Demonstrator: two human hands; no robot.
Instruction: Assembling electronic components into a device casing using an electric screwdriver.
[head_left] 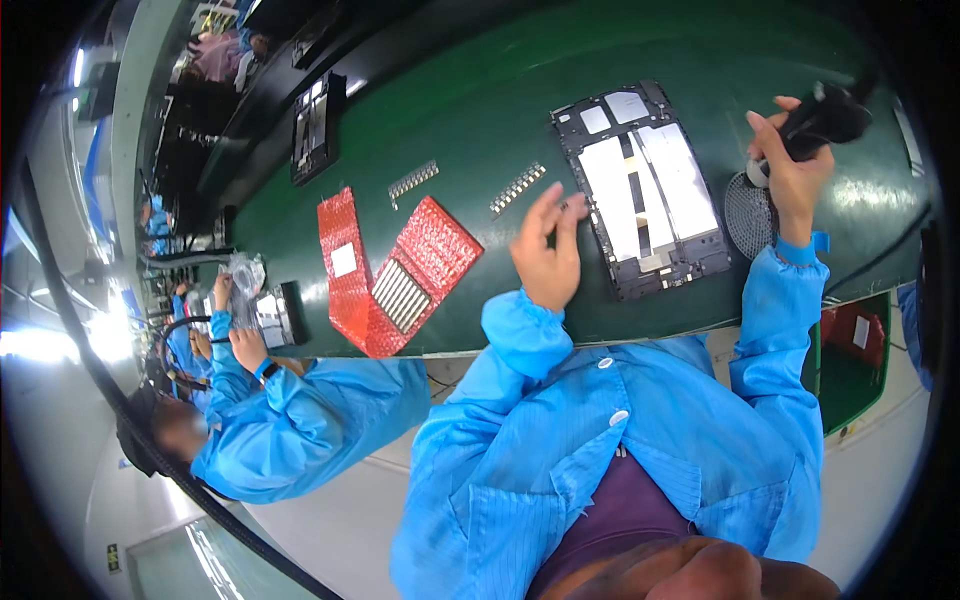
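bright, left glare, warped edges

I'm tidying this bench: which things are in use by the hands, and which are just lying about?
In use: black tool in right hand; open tablet frame by left hand; round mesh pad.
Lying about: red bubble bags; two part strips; second frame.

The single head view looks steeply down from close above the person's chest, facing the green bench (480, 110) beyond both raised hands.
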